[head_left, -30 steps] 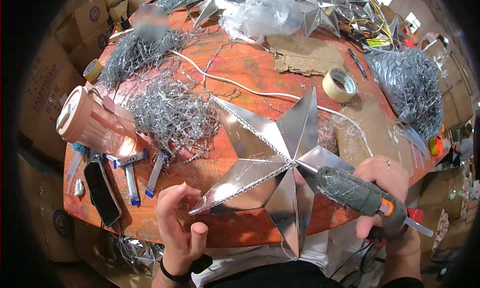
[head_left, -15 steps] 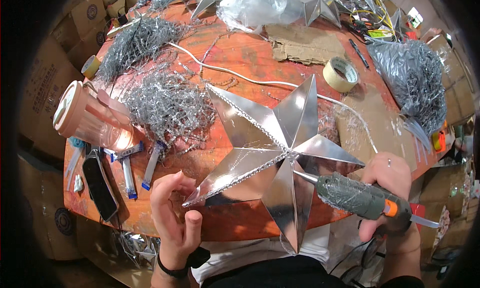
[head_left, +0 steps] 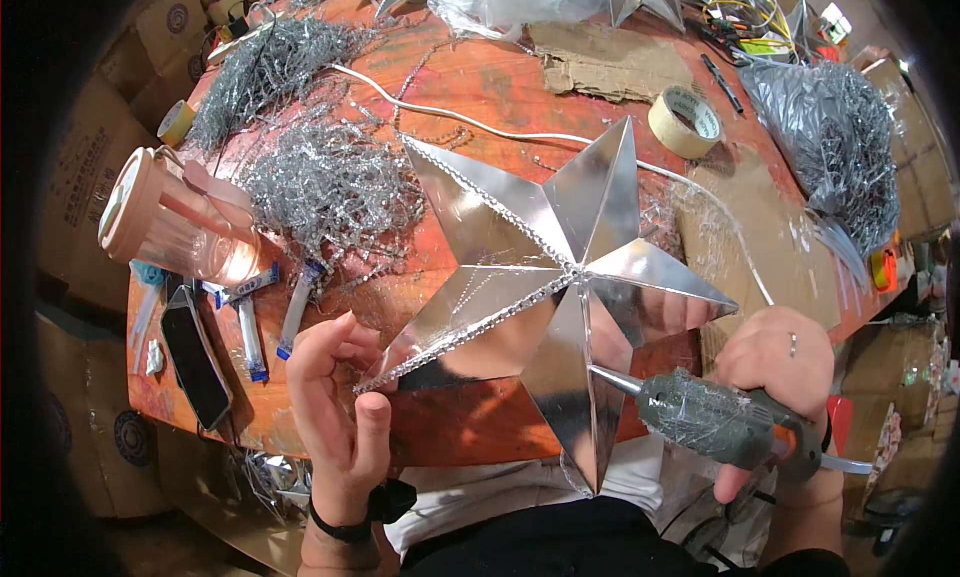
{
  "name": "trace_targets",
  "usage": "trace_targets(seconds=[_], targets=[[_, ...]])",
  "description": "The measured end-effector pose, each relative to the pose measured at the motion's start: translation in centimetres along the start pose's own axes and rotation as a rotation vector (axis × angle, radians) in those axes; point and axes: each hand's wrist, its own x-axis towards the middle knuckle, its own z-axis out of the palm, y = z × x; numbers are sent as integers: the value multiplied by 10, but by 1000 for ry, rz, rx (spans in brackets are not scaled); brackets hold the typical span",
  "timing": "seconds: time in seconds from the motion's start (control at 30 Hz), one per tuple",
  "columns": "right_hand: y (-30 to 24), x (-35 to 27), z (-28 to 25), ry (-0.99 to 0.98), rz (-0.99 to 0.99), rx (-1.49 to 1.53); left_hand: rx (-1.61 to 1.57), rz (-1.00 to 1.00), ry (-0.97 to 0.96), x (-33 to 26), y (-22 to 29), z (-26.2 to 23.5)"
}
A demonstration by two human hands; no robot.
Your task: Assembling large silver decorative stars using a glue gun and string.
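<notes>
A shiny silver six-pointed star (head_left: 510,322) lies tilted before me, its lowest point past the table's near edge. Rows of small silver bead trim (head_left: 470,335) run along two of its left ridges and meet at the centre. My right hand (head_left: 780,362) is closed around a dark green glue gun (head_left: 705,414), a glue stick poking from its back. The gun's metal nozzle is at the ridge of the lowest point. Around the lower-left tip, my left hand (head_left: 340,407) is loosely cupped, thumb and fingers apart; whether it touches the tip I cannot tell.
Tangled silver bead strands (head_left: 335,192) heap at the left, near a pink-lidded cup (head_left: 180,217) and a phone (head_left: 195,362). A tape roll (head_left: 685,122), a cardboard piece (head_left: 600,62) and a white cable (head_left: 450,125) lie beyond the star. A plastic bag (head_left: 825,142) sits far right.
The glue gun's nozzle has moved from near the star's centre down along the ridge of the lowest point. My left hand stays by the lower-left tip. The whole view has shifted slightly.
</notes>
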Motion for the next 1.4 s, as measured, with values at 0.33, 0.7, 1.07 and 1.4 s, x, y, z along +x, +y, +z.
trace_targets(seconds=[0.33, 0.7, 1.07, 1.4], targets=[[-22, -10, -1, -102, 91, -86, 118, -8, 53, 0, -1, 1], [-29, -28, -4, -109, 117, 54, 91, -7, 59, 3, 4, 7], [-41, -33, -4, -147, 42, 1, 73, 56, 40, 2, -3, 2], [-21, 7, -8, 173, 151, 27, 95, 4, -7, 4, 2, 1]])
